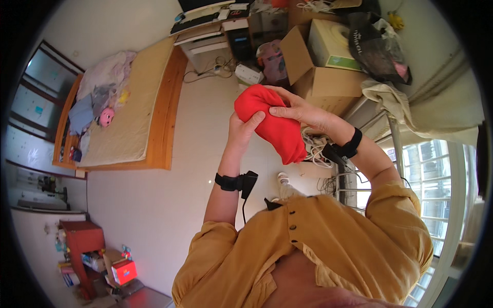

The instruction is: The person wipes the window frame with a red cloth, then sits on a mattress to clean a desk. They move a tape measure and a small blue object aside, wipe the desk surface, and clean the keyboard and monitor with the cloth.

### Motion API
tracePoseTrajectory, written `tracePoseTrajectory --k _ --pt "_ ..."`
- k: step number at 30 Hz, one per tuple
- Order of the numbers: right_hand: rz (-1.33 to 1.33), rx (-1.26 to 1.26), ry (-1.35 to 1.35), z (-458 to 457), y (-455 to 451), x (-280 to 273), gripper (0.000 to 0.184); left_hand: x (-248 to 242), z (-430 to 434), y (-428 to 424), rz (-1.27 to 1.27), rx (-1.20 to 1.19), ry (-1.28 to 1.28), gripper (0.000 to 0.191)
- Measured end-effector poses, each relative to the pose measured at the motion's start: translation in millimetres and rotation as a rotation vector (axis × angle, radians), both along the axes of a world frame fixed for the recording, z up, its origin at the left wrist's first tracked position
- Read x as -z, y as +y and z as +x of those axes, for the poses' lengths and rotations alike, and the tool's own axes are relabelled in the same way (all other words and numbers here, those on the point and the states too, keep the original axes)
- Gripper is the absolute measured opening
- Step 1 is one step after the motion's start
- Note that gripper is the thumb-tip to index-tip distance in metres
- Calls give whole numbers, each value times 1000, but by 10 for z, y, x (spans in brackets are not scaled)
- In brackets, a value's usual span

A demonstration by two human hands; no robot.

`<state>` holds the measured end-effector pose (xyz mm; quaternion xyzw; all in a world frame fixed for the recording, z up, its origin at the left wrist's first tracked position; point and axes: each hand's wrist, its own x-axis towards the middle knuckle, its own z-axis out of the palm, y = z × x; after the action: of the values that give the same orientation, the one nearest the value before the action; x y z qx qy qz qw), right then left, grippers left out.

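A bundle of red cloth (275,123), folded or rolled, is held up in front of me between both hands. My left hand (244,125) grips its left side, with the thumb lying on top and the fingers hidden behind the cloth. My right hand (294,106) holds the upper right part, its thumb also pressed on the fabric near the other thumb. The lower end of the bundle hangs down to the right, gathered in creases. Each forearm wears a black strap with a small device.
An open cardboard box (335,82) stands beyond my right hand, with a black bag (369,50) above it. Cables (319,152) lie beneath the cloth's right side. A wooden bed (161,115) stands left, a desk (200,34) at the back, and a metal rack (394,138) right.
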<state>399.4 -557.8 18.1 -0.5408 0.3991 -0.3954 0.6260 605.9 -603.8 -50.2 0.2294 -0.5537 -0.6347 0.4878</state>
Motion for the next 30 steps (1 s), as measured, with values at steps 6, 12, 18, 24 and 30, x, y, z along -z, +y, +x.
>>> tracePoseTrajectory --k 6,12,18,24,30 --pt "72 -118 -149 111 -511 343 84 -122 287 -315 -67 -36 -228 40" --pt "58 -313 -114 388 -1284 361 77 -137 592 -705 87 -187 -343 38" --pt "80 -317 -138 957 -2034 315 64 -153 1102 -1156 104 -355 -197 40" --pt "146 -179 -175 1676 -2831 478 48 -87 1916 -1810 211 -441 -151 42" --pt "269 -174 -184 2489 -3487 729 48 129 2877 -2393 393 -351 -133 42"
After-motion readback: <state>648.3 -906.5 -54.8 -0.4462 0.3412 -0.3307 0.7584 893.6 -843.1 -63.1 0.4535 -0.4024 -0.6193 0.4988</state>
